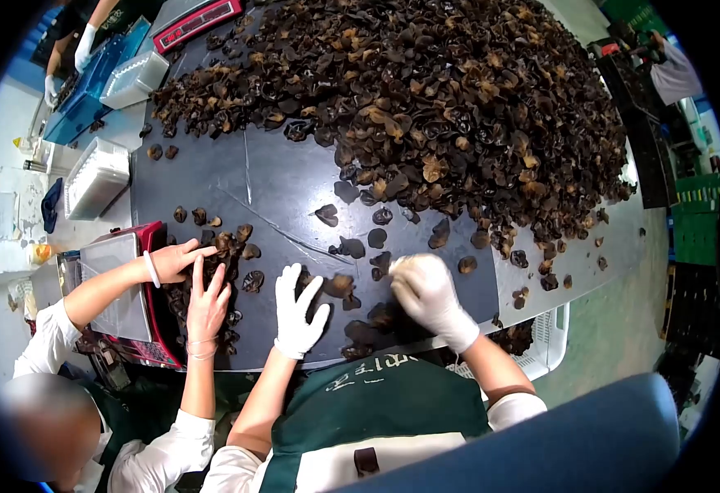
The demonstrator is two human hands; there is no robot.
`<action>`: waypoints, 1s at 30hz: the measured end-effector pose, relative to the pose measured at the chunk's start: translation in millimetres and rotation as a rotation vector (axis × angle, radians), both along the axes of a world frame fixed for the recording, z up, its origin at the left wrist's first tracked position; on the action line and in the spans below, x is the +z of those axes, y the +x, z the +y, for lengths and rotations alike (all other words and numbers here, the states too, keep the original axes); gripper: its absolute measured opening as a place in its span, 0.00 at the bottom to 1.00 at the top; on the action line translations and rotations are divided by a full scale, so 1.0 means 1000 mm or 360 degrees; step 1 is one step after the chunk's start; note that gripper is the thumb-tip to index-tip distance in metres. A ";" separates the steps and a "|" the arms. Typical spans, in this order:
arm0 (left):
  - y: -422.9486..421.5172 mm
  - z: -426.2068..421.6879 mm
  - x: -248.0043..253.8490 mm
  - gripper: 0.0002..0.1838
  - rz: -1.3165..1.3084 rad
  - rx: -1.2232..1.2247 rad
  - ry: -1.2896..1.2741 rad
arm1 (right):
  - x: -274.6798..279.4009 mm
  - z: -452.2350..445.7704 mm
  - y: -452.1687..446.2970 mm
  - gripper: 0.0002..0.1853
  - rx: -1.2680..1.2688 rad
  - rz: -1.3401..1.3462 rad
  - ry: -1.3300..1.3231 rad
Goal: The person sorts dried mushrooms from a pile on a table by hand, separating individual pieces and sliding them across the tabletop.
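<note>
My left hand (297,315), in a white glove, lies on the dark tabletop with its fingers spread. A dark wood ear mushroom (304,281) shows between its fingers, and a brownish wood ear (339,286) lies just to the right. My right hand (432,297), gloved too, has its fingers curled and slightly blurred. What they hold, if anything, is hidden; a wood ear (380,264) lies at the fingertips. More wood ears (362,332) lie by the table edge in front of my green apron (376,394).
A large heap of wood ears (442,99) covers the far side of the table (204,172). Left, a co-worker's bare hands (208,308) handle wood ears beside a red scale (154,304). A white basket (553,337) sits below the right edge. Clear containers (97,181) stand left.
</note>
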State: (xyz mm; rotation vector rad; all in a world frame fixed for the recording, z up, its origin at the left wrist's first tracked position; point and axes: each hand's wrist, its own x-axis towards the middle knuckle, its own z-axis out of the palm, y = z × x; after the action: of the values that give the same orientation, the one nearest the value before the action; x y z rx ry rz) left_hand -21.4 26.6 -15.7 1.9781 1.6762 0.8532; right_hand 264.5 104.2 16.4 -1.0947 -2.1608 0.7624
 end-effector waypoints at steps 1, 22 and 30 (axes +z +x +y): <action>-0.001 -0.002 0.000 0.28 -0.0042 0.0038 -0.0029 | -0.002 0.019 -0.001 0.14 -0.0173 -0.0070 0.0183; -0.007 0.053 0.015 0.16 -0.0015 0.0131 0.0303 | 0.074 -0.018 0.059 0.05 0.0266 -0.0729 -0.0471; 0.014 0.136 -0.003 0.17 0.0027 0.0118 0.0203 | 0.007 -0.004 -0.083 0.20 0.0080 -0.0424 -0.0143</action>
State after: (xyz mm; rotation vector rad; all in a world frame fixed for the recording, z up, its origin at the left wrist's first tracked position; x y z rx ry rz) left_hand -6.9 162.9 -18.8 2.0221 1.7537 0.9958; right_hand 181.9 99.9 23.1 -1.2531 -2.4033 0.7799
